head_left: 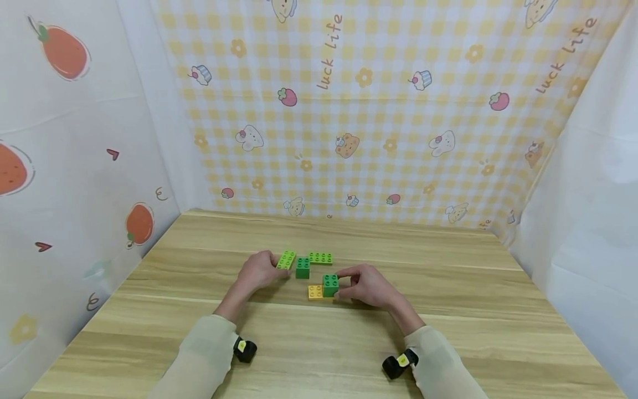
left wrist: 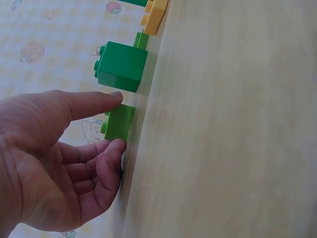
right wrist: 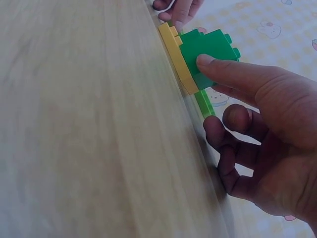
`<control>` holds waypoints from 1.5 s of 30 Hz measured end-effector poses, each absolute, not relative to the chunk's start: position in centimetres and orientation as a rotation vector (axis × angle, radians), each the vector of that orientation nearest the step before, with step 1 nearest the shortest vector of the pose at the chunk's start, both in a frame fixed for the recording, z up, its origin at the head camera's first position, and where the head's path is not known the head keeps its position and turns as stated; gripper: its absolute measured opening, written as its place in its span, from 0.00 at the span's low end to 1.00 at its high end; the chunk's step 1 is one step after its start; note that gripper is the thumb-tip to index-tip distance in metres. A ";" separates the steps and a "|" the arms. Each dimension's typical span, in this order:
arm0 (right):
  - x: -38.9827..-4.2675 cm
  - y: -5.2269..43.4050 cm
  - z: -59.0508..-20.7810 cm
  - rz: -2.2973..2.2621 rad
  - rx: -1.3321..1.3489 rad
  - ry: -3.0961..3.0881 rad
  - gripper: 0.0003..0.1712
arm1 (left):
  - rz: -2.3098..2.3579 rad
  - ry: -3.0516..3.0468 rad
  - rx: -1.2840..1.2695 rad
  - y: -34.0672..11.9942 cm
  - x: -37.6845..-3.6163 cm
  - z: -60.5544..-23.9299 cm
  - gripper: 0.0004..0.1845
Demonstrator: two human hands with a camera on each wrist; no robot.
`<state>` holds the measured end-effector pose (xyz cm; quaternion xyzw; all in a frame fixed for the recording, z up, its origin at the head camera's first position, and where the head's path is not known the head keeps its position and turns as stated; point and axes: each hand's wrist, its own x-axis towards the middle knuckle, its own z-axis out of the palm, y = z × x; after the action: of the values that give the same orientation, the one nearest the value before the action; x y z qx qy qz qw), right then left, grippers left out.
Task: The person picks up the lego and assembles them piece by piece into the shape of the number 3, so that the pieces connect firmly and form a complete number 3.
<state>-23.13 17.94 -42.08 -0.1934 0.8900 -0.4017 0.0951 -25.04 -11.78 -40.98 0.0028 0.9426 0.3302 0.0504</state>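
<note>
Sitting on a flat yellow brick point(head_left: 315, 292) in the middle of the wooden table point(head_left: 448, 343), a dark green block point(head_left: 330, 285) is pinched by the right hand point(head_left: 368, 286). The left hand point(head_left: 258, 270) pinches a light green brick point(head_left: 286, 259), beside another dark green block point(head_left: 302, 267) and a long light green brick point(head_left: 320, 257).

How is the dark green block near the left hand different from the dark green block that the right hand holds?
The dark green block near the left hand stands straight on the table, while the block in the right hand sits on a yellow plate. The right hand pinches its block; the left hand holds a light green brick instead, leaving its neighbour untouched. Both blocks are square, studded and dark green.
</note>
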 end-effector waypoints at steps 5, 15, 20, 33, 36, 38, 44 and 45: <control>-23.3 18.1 -42.2 -1.214 -0.566 2.623 0.29 | 1.003 2.870 0.002 -11.8 -24.8 -40.9 0.19; -23.3 18.6 -42.1 -1.290 -0.583 2.564 0.27 | 1.015 2.854 -0.006 -11.9 -24.8 -41.0 0.20; -23.4 18.8 -42.2 -1.312 -0.592 2.547 0.26 | 1.017 2.849 -0.019 -11.9 -24.8 -41.0 0.20; -23.4 18.8 -42.1 -1.324 -0.594 2.542 0.24 | 1.041 2.851 -0.040 -12.5 -24.7 -40.8 0.22; -23.5 18.8 -42.2 -1.318 -0.604 2.545 0.24 | 1.040 2.867 -0.029 -12.9 -24.7 -40.9 0.22; -23.5 18.8 -42.2 -1.316 -0.609 2.546 0.24 | 1.045 2.868 -0.022 -13.0 -24.8 -40.9 0.22; -23.5 18.8 -42.2 -1.306 -0.614 2.552 0.24 | 1.052 2.898 0.006 -13.2 -25.0 -40.6 0.22; -23.5 18.8 -42.1 -1.303 -0.613 2.553 0.24 | 1.054 2.904 0.005 -13.3 -25.0 -40.6 0.22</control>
<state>-23.46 18.79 -42.14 -0.2080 0.8662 -0.4420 0.1049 -25.01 -13.27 -40.58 0.0018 0.9397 0.3410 0.0260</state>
